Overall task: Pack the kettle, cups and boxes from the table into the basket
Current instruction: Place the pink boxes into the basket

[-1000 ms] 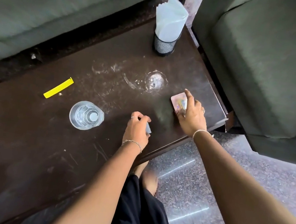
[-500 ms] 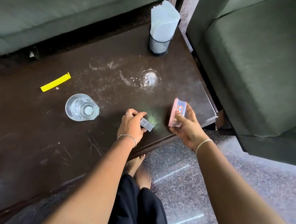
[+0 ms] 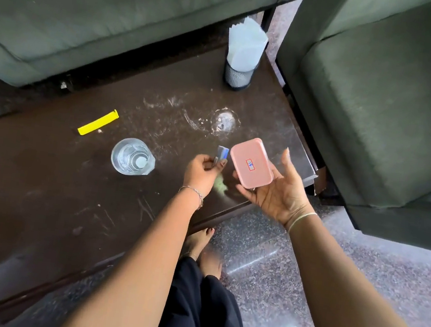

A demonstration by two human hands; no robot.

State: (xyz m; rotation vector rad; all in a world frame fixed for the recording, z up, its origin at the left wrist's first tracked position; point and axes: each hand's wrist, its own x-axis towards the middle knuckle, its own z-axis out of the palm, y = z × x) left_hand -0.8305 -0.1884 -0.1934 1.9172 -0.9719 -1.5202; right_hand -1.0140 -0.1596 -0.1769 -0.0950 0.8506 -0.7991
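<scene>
A small pink box [image 3: 251, 162] with a red-and-blue label lies in the upturned palm of my right hand [image 3: 276, 190], above the table's front right corner; the thumb and fingers curl round its edges. My left hand [image 3: 202, 171] pinches a small grey-blue box [image 3: 222, 154] just left of the pink one, lifted off the table. A clear glass cup [image 3: 132, 156] stands upright on the dark wooden table [image 3: 40, 195], to the left of my left hand. No kettle and no basket are in view.
A yellow strip [image 3: 98, 122] lies on the table behind the glass. A black mesh holder with white napkins [image 3: 241, 59] stands at the far right corner. Green sofas [image 3: 381, 103] flank the table at the back and right. My feet are on the speckled floor [image 3: 302, 284].
My right hand lifted the pink box off the table and turned it flat onto the palm. My left hand raised the grey-blue box from the table toward it.
</scene>
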